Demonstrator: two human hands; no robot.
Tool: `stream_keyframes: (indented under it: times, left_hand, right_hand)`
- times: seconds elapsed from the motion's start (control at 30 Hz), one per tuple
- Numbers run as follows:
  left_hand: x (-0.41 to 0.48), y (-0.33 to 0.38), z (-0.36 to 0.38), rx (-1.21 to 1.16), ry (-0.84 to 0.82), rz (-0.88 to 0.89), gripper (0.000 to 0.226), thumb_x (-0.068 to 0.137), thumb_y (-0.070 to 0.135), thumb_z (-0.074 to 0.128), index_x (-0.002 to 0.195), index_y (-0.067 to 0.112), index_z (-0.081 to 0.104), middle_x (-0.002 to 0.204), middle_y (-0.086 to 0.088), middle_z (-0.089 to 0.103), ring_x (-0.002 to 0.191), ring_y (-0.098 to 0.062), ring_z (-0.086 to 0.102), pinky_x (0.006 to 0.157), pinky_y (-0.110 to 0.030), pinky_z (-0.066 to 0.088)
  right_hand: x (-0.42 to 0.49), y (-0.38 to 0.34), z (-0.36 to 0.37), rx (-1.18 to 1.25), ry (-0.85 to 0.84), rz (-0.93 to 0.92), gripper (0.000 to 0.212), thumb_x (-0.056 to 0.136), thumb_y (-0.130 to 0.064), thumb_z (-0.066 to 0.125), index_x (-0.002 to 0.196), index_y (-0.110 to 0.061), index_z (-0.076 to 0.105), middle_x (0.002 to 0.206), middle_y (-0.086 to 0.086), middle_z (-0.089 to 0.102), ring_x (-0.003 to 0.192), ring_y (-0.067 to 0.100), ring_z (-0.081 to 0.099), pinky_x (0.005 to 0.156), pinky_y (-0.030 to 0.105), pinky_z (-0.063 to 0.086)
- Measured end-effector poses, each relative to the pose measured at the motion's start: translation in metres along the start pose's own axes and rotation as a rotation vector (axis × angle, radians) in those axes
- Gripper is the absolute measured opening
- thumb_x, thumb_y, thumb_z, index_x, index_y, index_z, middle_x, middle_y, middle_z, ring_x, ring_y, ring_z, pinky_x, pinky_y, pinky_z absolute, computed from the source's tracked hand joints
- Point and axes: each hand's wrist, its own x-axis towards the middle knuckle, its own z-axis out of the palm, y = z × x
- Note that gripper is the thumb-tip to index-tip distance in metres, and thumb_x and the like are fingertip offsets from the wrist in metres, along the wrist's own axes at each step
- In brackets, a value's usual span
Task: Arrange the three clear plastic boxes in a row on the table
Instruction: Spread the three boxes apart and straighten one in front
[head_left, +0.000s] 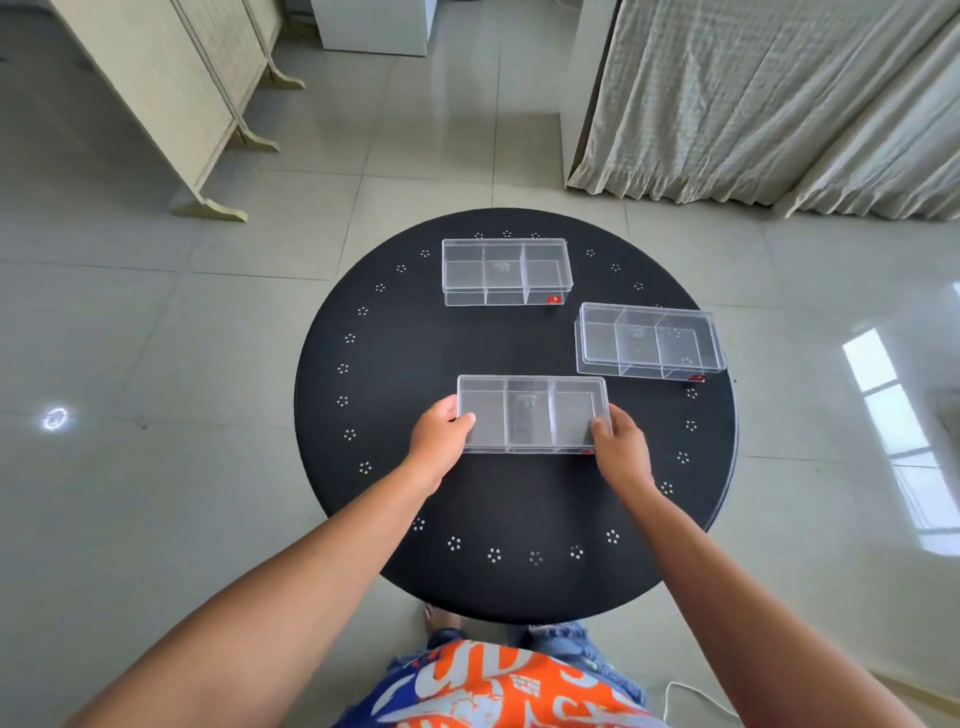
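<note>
Three clear plastic boxes, each split into three compartments, are on a round black table (395, 395). The near box (532, 413) is in the middle of the table, held at both short ends: my left hand (440, 436) grips its left end and my right hand (621, 441) grips its right end, thumbs on the lid. A second box (506, 271) lies at the far side of the table. The third box (649, 340) lies at the right, slightly turned, near the table's rim.
The table has a ring of small white dot clusters near its rim. Around it is a glossy tiled floor (156, 364). A folding screen (171, 93) stands at the far left and a curtain (779, 104) hangs at the far right.
</note>
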Motion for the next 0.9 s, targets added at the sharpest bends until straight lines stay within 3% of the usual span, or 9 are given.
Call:
stream_keyframes:
  times: [0.17,0.3,0.4,0.57,0.77,0.9]
  left_hand:
    - [-0.004,-0.006,-0.019,-0.012,0.03,0.008,0.038,0.092,0.01,0.047,0.121,0.022,0.068,0.115,0.009,0.072,0.106,-0.011,0.068,0.094,-0.03,0.053]
    - [-0.006,-0.02,-0.056,-0.029,0.142,0.004,0.04,0.092,0.009,0.051,0.128,0.018,0.065,0.123,0.005,0.07,0.113,-0.013,0.065,0.1,-0.032,0.051]
    - [-0.008,-0.035,-0.088,-0.047,0.205,-0.024,0.039,0.093,0.01,0.053,0.131,0.016,0.064,0.124,0.002,0.07,0.113,-0.017,0.066,0.097,-0.033,0.052]
    - [-0.005,-0.059,-0.133,-0.062,0.309,-0.07,0.038,0.092,0.012,0.058,0.129,0.015,0.064,0.122,-0.005,0.071,0.11,-0.024,0.068,0.099,-0.044,0.053]
    - [0.001,-0.071,-0.157,-0.102,0.299,-0.101,0.039,0.091,0.01,0.059,0.129,0.015,0.065,0.12,-0.006,0.072,0.108,-0.025,0.069,0.098,-0.045,0.054]
    - [0.003,-0.073,-0.159,-0.112,0.281,-0.106,0.038,0.091,0.007,0.059,0.128,0.015,0.065,0.119,-0.006,0.072,0.108,-0.025,0.069,0.099,-0.045,0.054]
  right_hand:
    - [-0.019,-0.006,0.013,0.059,-0.007,0.009,0.02,0.091,-0.013,0.044,0.093,-0.015,0.063,0.088,0.011,0.068,0.077,0.021,0.057,0.066,0.031,0.045]
    - [-0.039,-0.018,0.035,0.115,-0.074,0.002,0.027,0.088,-0.013,0.051,0.083,-0.033,0.067,0.09,-0.01,0.075,0.087,0.018,0.069,0.081,0.034,0.053]
    - [-0.052,-0.028,0.058,0.13,-0.143,0.0,0.027,0.086,-0.012,0.053,0.094,-0.031,0.071,0.093,-0.012,0.076,0.09,0.014,0.072,0.087,0.037,0.055]
    - [-0.068,-0.044,0.095,0.154,-0.235,0.001,0.036,0.085,-0.01,0.051,0.111,-0.022,0.072,0.095,-0.014,0.077,0.089,0.009,0.073,0.088,0.033,0.057]
    - [-0.076,-0.051,0.116,0.101,-0.262,-0.022,0.032,0.084,-0.009,0.048,0.091,-0.03,0.072,0.088,-0.015,0.077,0.091,0.017,0.073,0.088,0.038,0.057]
    - [-0.075,-0.049,0.121,0.079,-0.254,-0.016,0.031,0.083,-0.011,0.048,0.091,-0.03,0.072,0.089,-0.009,0.077,0.087,0.022,0.072,0.086,0.04,0.057]
